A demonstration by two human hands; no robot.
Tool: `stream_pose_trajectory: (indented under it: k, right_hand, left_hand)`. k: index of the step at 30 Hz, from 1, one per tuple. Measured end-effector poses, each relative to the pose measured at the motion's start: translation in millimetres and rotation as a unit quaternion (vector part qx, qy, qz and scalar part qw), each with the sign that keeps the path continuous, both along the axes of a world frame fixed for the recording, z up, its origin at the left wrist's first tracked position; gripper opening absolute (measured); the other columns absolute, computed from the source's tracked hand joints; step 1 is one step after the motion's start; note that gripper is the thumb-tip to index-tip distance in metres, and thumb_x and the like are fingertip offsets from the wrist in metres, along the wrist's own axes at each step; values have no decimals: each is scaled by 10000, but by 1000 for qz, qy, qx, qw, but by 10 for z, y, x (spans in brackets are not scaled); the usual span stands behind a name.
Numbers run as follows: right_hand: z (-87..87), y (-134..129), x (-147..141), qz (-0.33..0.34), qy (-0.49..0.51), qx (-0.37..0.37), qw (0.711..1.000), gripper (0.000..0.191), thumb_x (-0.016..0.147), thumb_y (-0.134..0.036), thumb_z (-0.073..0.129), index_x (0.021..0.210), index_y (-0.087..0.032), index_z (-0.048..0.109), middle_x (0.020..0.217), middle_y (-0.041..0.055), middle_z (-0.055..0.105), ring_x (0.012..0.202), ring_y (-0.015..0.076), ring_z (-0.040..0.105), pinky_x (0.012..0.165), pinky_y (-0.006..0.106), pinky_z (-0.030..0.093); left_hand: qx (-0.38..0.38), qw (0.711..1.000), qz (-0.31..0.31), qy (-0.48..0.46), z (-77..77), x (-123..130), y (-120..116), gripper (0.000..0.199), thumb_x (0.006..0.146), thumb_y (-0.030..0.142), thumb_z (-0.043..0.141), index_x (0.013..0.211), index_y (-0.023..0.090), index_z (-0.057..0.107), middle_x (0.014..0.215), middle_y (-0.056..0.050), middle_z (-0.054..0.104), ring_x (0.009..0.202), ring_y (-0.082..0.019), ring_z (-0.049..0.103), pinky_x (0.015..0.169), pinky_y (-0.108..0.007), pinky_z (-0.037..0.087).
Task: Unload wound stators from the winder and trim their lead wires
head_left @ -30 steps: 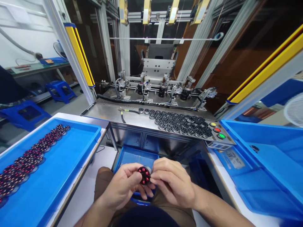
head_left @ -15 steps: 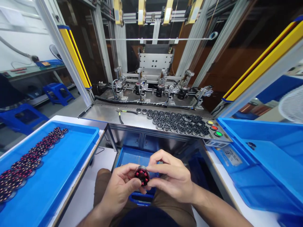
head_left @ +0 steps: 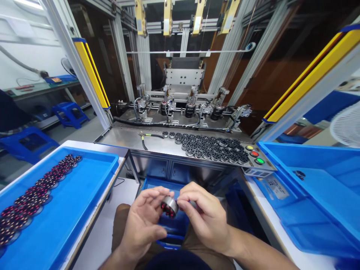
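A round motor stator [head_left: 170,206], with a silvery metal rim and red inside, is held tilted between my hands above my lap. The fingers of my left hand [head_left: 146,217] curl behind its left side, while the thumb stands apart below. My right hand [head_left: 204,215] is closed in a pinch at the stator's right edge; whether a thin wire is also between those fingertips I cannot tell. Several dark metal rings [head_left: 212,146] lie packed on the steel ledge. Beside them rest cutting pliers [head_left: 152,135] with black and yellow-green handles.
At left, a blue tray [head_left: 92,187] holds rows of red-and-black wound parts [head_left: 42,191]. A deep blue bin [head_left: 317,191] stands at right, next to a panel of coloured buttons [head_left: 255,153]. The winding machine [head_left: 184,80] fills the back. Another blue tray [head_left: 157,182] lies below the ledge.
The stator has turned, so its metal side now faces more to the right and up. My left thumb has come off it and dropped. My right fingers have drawn into a tighter pinch.
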State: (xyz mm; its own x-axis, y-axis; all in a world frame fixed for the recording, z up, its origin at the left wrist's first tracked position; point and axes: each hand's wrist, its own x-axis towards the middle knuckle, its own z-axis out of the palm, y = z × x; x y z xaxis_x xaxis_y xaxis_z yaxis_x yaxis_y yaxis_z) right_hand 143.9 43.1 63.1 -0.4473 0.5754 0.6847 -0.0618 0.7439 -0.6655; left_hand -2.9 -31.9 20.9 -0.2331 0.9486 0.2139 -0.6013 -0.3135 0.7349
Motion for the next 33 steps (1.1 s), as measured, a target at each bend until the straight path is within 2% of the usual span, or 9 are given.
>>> stream_pose_trajectory:
  k: [3, 6, 8, 13, 16, 20, 24, 27, 33]
  right_hand:
    - [28, 48, 7, 55, 2, 19, 998, 140, 903, -91, 542, 849, -175, 640, 695, 45, 653, 658, 156, 623, 581, 271, 530]
    - [69, 106, 36, 101, -7, 54, 993, 114, 915, -104, 542, 891, -169, 633, 691, 40, 641, 653, 148, 613, 574, 261, 526]
    - [106, 134, 55, 104, -21, 80, 991, 113, 917, -102, 541, 902, -170, 630, 712, 43, 639, 671, 148, 612, 585, 262, 525]
    - [178, 132, 54, 27, -47, 99, 994, 132, 901, -74, 550, 862, -167, 635, 729, 42, 631, 681, 147, 599, 599, 264, 511]
    - [197, 110, 33, -2, -47, 46, 998, 152, 902, -75, 548, 805, -164, 624, 714, 36, 616, 660, 138, 584, 588, 254, 502]
    - [217, 114, 17, 58, -36, 20, 997, 158, 919, -109, 541, 789, -168, 609, 709, 37, 611, 663, 140, 585, 596, 263, 513]
    - [247, 150, 26, 136, -30, 60, 988, 133, 948, -145, 521, 859, -167, 618, 735, 48, 627, 687, 141, 602, 598, 260, 523]
    - [278, 171, 46, 135, -43, 82, 986, 161, 958, -155, 511, 843, -163, 624, 714, 43, 617, 667, 133, 590, 576, 243, 508]
    - [284, 154, 45, 30, -56, 52, 997, 165, 919, -108, 537, 797, -162, 635, 716, 39, 619, 676, 140, 592, 581, 249, 492]
  left_hand:
    - [-25, 997, -63, -31, 43, -17, 58, 554, 662, 498, 820, 1110, 211, 665, 1088, -85, 723, 1080, -252, 664, 903, -307, 540]
    - [-91, 961, -260, -30, 28, -35, 113, 516, 839, 617, 577, 891, 114, 678, 722, -104, 736, 687, -208, 729, 575, -241, 557]
    - [-90, 946, -311, -26, 4, -31, 130, 503, 861, 602, 555, 834, 109, 653, 606, -84, 708, 539, -188, 699, 447, -199, 496]
    - [-90, 986, -136, -18, 33, 20, 93, 318, 760, 266, 790, 1023, 205, 621, 803, -12, 725, 633, -134, 714, 526, -164, 510]
    - [-54, 996, -63, -40, 88, 20, 62, 373, 663, 113, 837, 943, 243, 627, 1055, -5, 688, 875, -160, 717, 735, -228, 553]
    - [-1, 993, -66, -99, 122, -37, 108, 396, 654, 303, 857, 980, 256, 637, 1095, -24, 673, 1128, -241, 632, 934, -329, 504]
    - [-94, 948, -301, -55, 58, -80, 213, 616, 848, 690, 473, 882, 111, 680, 789, -127, 727, 748, -253, 719, 659, -342, 562]
    - [-102, 901, -420, -34, -1, -84, 237, 727, 868, 712, 377, 812, 59, 690, 616, -142, 709, 559, -257, 708, 484, -305, 536]
    - [-59, 980, -187, -32, 80, -25, 159, 239, 860, 284, 676, 1090, 227, 650, 780, -10, 736, 546, -115, 692, 471, -151, 490]
